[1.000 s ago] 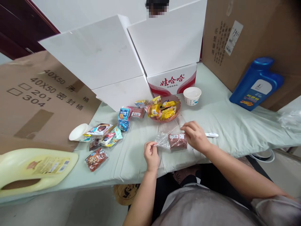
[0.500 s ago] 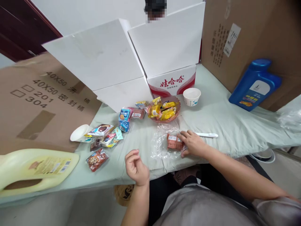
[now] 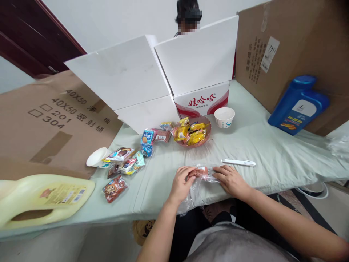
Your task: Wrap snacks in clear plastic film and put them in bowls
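Observation:
Near the table's front edge, a reddish-brown wrapped snack packet (image 3: 201, 171) lies partly covered by clear plastic film (image 3: 209, 178). My left hand (image 3: 181, 183) closes round the packet's left end, thumb on top. On the other side my right hand (image 3: 231, 182) has its fingers curled onto the film at the right end; its fingertips are partly hidden. Just beyond my right hand lies a white utility knife (image 3: 238, 162). A pink glass bowl (image 3: 206, 141) farther back holds several yellow-wrapped snacks (image 3: 196, 136).
Left of the bowl are several snack packets (image 3: 147, 137) and a tipped paper cup (image 3: 97, 157). A white paper cup (image 3: 224, 118) stands upright. Cartons (image 3: 201, 60) line the back, with a person (image 3: 188, 18) behind. A yellow jug (image 3: 54, 196) and blue bottle (image 3: 298, 105) flank the table.
My left hand has come from the left onto the snack packet's left end. My right hand has shifted slightly right, and the film is now gathered over the packet.

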Action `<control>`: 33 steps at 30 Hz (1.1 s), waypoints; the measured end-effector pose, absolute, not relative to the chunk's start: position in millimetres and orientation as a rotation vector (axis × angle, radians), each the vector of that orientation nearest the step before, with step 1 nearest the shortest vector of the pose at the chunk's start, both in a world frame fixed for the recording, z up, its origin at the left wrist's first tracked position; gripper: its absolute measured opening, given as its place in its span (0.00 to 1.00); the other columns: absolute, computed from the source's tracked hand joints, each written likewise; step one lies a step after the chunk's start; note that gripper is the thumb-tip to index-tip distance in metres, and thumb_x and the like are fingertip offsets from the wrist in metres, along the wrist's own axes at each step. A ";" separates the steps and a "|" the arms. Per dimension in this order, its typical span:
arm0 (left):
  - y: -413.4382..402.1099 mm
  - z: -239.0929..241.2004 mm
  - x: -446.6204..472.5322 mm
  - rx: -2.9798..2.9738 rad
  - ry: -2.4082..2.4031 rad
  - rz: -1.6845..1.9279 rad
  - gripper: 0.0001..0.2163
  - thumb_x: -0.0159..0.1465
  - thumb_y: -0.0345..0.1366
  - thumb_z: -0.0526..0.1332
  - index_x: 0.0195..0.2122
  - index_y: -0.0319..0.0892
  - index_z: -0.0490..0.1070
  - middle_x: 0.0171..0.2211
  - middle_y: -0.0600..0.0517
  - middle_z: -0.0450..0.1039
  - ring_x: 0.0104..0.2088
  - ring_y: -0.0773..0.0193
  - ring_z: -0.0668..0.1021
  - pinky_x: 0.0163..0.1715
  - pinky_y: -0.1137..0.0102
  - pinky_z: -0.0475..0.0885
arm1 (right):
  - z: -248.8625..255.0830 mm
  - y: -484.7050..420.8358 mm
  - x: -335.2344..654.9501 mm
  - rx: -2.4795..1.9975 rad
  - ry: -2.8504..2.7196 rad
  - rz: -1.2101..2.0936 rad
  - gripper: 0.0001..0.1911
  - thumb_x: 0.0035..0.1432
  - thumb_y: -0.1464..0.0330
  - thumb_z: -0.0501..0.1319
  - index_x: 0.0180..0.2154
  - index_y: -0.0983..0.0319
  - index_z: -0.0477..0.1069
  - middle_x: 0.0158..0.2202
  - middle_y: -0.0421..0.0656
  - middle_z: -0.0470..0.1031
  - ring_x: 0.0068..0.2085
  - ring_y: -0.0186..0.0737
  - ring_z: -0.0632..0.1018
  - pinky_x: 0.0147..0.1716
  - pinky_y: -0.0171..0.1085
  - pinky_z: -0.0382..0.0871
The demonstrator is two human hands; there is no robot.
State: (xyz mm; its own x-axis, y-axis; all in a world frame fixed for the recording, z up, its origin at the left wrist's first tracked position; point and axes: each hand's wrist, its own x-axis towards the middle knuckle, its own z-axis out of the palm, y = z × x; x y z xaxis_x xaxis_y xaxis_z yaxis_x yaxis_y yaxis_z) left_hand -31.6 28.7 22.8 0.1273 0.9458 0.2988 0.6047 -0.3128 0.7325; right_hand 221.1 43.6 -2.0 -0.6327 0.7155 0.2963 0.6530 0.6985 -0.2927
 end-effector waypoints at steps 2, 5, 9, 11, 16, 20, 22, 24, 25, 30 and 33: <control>34.7 29.1 -37.8 1.743 1.464 1.154 0.10 0.61 0.34 0.61 0.44 0.43 0.75 0.42 0.46 0.77 0.44 0.58 0.78 0.47 0.60 0.73 | -4.4 43.1 221.8 -1.019 -2.495 0.225 0.14 0.61 0.74 0.54 0.46 0.61 0.74 0.54 0.48 0.73 0.49 0.48 0.72 0.47 0.48 0.68; 47.5 43.8 -38.8 1.460 1.421 1.266 0.12 0.60 0.39 0.63 0.43 0.40 0.75 0.39 0.46 0.78 0.40 0.59 0.79 0.41 0.65 0.75 | -4.0 43.5 219.4 -0.999 -2.466 0.237 0.13 0.61 0.74 0.54 0.43 0.61 0.75 0.53 0.48 0.74 0.48 0.48 0.73 0.46 0.48 0.69; 76.0 72.8 -36.7 1.360 1.453 1.652 0.15 0.61 0.44 0.62 0.43 0.40 0.73 0.38 0.48 0.77 0.37 0.63 0.79 0.38 0.70 0.75 | -1.4 43.7 218.4 -1.005 -2.475 0.257 0.12 0.59 0.75 0.55 0.42 0.62 0.74 0.53 0.48 0.74 0.48 0.48 0.73 0.45 0.48 0.69; 97.5 87.1 -37.6 1.451 1.482 1.879 0.15 0.62 0.45 0.61 0.46 0.41 0.71 0.42 0.47 0.75 0.41 0.63 0.78 0.43 0.69 0.74 | -0.9 43.3 218.7 -1.002 -2.480 0.249 0.11 0.61 0.74 0.54 0.41 0.63 0.74 0.52 0.48 0.74 0.48 0.48 0.73 0.45 0.48 0.69; 148.6 101.5 -35.6 2.004 1.582 1.648 0.14 0.59 0.40 0.64 0.45 0.42 0.73 0.50 0.45 0.69 0.53 0.55 0.72 0.56 0.58 0.66 | -1.7 42.6 218.9 -0.997 -2.463 0.223 0.10 0.62 0.74 0.53 0.40 0.63 0.73 0.51 0.49 0.75 0.47 0.48 0.73 0.45 0.47 0.68; 136.5 97.1 -22.7 2.187 1.519 1.287 0.11 0.57 0.39 0.65 0.41 0.43 0.76 0.48 0.45 0.71 0.53 0.52 0.71 0.56 0.54 0.64 | -2.4 42.9 218.9 -0.986 -2.451 0.222 0.11 0.62 0.74 0.54 0.41 0.63 0.73 0.50 0.49 0.75 0.47 0.47 0.73 0.46 0.47 0.68; 111.7 94.3 -18.2 2.216 1.354 1.140 0.12 0.61 0.41 0.62 0.43 0.43 0.75 0.46 0.45 0.72 0.50 0.54 0.73 0.53 0.58 0.68 | -2.5 43.2 218.5 -0.989 -2.450 0.232 0.11 0.61 0.74 0.54 0.41 0.63 0.74 0.50 0.49 0.75 0.47 0.47 0.73 0.46 0.48 0.69; 84.0 89.6 -19.0 2.204 1.080 0.788 0.13 0.62 0.43 0.61 0.45 0.45 0.75 0.43 0.46 0.75 0.45 0.57 0.76 0.45 0.64 0.72 | -2.4 43.7 218.7 -0.997 -2.449 0.260 0.11 0.60 0.74 0.55 0.42 0.63 0.74 0.51 0.49 0.75 0.47 0.48 0.73 0.47 0.48 0.69; 71.0 85.9 -21.8 2.190 0.983 0.625 0.13 0.62 0.44 0.62 0.45 0.47 0.75 0.41 0.47 0.76 0.43 0.58 0.77 0.44 0.65 0.72 | -2.3 44.1 219.5 -1.003 -2.448 0.278 0.12 0.58 0.74 0.56 0.43 0.62 0.74 0.51 0.48 0.75 0.48 0.48 0.73 0.48 0.48 0.69; 19.3 59.1 -57.0 2.240 1.080 0.350 0.13 0.54 0.45 0.69 0.39 0.48 0.77 0.40 0.47 0.75 0.45 0.55 0.75 0.47 0.61 0.72 | -3.2 47.0 239.1 -1.038 -2.442 0.274 0.22 0.51 0.79 0.56 0.47 0.62 0.74 0.54 0.49 0.73 0.55 0.51 0.71 0.53 0.52 0.66; -7.3 44.8 -79.5 2.273 1.180 0.299 0.17 0.50 0.44 0.72 0.40 0.48 0.75 0.51 0.45 0.71 0.54 0.50 0.71 0.53 0.55 0.69 | -2.8 47.6 259.9 -1.081 -2.416 0.240 0.21 0.54 0.78 0.55 0.47 0.60 0.75 0.54 0.49 0.73 0.55 0.51 0.71 0.53 0.52 0.67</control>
State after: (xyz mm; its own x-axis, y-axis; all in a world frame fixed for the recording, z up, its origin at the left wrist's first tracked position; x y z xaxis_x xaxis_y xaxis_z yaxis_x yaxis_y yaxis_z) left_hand -79.5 -7.3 44.8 0.5887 0.8064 -0.0557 0.6827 -0.4592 0.5683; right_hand 259.9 47.6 -2.8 -0.5731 0.7393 0.3536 0.6553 0.6725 -0.3439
